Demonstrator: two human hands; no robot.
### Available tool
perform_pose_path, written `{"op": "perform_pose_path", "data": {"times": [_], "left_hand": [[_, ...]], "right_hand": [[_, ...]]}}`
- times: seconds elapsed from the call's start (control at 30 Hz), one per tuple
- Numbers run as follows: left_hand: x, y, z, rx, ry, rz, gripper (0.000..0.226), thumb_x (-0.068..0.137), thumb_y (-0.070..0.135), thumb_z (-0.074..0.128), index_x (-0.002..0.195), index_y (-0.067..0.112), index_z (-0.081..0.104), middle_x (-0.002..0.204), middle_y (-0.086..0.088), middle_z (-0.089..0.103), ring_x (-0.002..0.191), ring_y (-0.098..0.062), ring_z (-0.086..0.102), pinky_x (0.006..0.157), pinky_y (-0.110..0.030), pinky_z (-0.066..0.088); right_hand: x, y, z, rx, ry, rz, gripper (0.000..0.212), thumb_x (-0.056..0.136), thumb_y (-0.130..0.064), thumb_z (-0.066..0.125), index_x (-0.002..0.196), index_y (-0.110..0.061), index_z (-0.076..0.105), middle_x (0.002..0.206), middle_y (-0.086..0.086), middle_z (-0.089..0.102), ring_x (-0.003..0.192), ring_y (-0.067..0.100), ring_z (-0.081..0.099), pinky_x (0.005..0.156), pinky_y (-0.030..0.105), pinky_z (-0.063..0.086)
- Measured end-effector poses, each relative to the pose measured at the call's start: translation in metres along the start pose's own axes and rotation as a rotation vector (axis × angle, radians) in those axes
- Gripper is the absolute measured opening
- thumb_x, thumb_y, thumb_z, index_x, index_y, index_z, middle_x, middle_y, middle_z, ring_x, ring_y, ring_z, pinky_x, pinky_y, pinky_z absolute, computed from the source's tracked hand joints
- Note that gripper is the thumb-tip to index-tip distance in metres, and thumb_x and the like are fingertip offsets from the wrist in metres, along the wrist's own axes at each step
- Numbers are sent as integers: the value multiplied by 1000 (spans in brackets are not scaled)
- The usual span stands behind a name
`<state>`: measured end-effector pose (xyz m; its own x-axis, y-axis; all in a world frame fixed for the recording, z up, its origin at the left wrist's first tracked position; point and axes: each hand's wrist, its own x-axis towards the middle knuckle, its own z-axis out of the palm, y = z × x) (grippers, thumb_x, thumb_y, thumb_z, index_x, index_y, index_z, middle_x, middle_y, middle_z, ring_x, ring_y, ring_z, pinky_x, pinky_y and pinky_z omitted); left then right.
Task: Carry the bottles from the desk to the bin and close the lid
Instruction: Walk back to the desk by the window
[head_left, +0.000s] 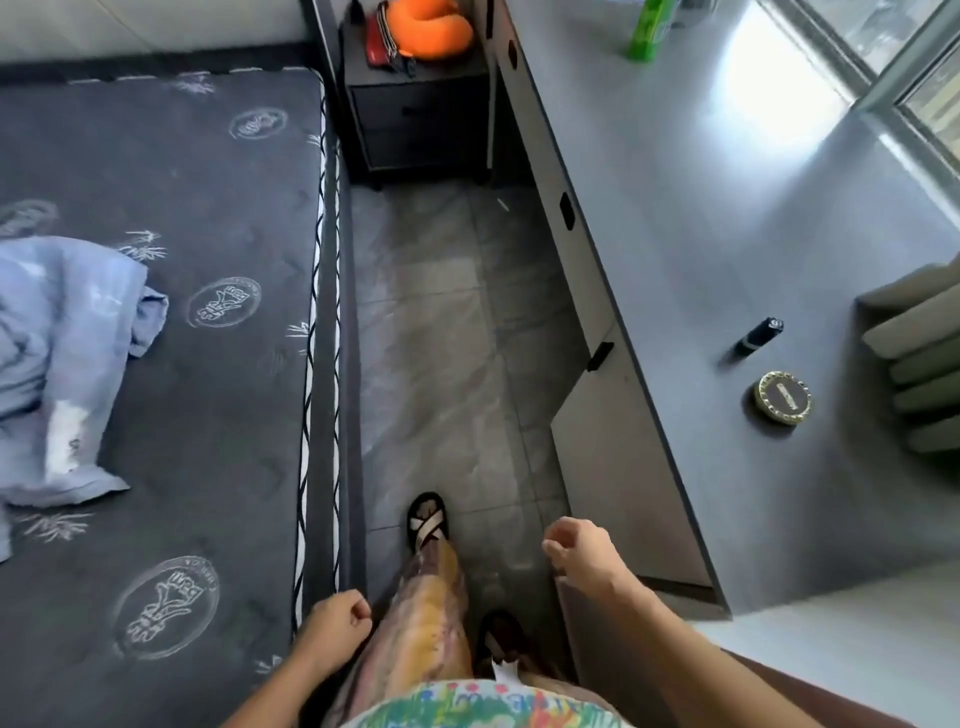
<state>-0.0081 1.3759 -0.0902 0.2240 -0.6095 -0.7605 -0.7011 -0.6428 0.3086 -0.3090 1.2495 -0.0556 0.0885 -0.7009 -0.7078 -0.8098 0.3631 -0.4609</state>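
Note:
A green bottle (650, 28) stands on the far end of the grey desk (701, 249), at the top of the head view. My left hand (335, 623) hangs low beside the bed edge with its fingers curled shut and nothing in it. My right hand (579, 545) hangs above the floor next to the desk front, fingers loosely curled, holding nothing. Both hands are far from the bottle. No bin is in view.
A bed with a dark mattress (171, 322) and a blue cloth (62, 364) fills the left. A dark nightstand (421, 104) with an orange pillow stands at the aisle's end. A small black cylinder (758, 338), a round tin (783, 399) and folded towels (919, 358) lie on the desk.

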Motion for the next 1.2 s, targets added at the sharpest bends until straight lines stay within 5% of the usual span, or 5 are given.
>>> {"op": "perform_pose_path", "data": {"times": [0.1, 0.4, 0.5, 0.73, 1.2], "left_hand": [[40, 8, -34, -23, 1, -14, 33, 76, 7, 61, 58, 31, 50, 70, -1, 62, 78, -26, 63, 77, -31, 51], [164, 103, -191, 69, -21, 175, 31, 80, 13, 57, 60, 33, 46, 60, 12, 52, 69, -16, 54, 74, -30, 50], [201, 152, -236, 114, -29, 255, 15, 83, 16, 56, 74, 28, 52, 74, 7, 57, 85, -21, 64, 76, -27, 49], [289, 247, -307, 99, -35, 367, 10, 83, 15, 57, 79, 24, 54, 75, 3, 58, 81, -24, 63, 78, -31, 52], [446, 305, -437, 227, -37, 215, 36, 81, 14, 60, 59, 34, 40, 62, 14, 50, 83, -23, 64, 76, -28, 49]], "right_hand": [[42, -31, -18, -21, 30, -16, 14, 86, -20, 59, 91, -10, 68, 88, 7, 71, 76, 18, 60, 66, 25, 52], [126, -100, -69, -43, 40, 154, 10, 84, -19, 60, 75, -19, 63, 85, 7, 72, 86, 25, 68, 76, 29, 51], [148, -116, -85, -38, 51, 223, 12, 83, -20, 61, 84, -13, 70, 92, 6, 73, 93, 23, 66, 78, 27, 49], [214, -155, -123, 16, 30, 319, 10, 85, -23, 62, 87, -16, 69, 97, 5, 72, 86, 16, 62, 73, 22, 43], [428, -322, -257, 36, 38, 130, 10, 83, -21, 62, 74, -20, 64, 74, 3, 69, 75, 23, 69, 71, 33, 55]]}}
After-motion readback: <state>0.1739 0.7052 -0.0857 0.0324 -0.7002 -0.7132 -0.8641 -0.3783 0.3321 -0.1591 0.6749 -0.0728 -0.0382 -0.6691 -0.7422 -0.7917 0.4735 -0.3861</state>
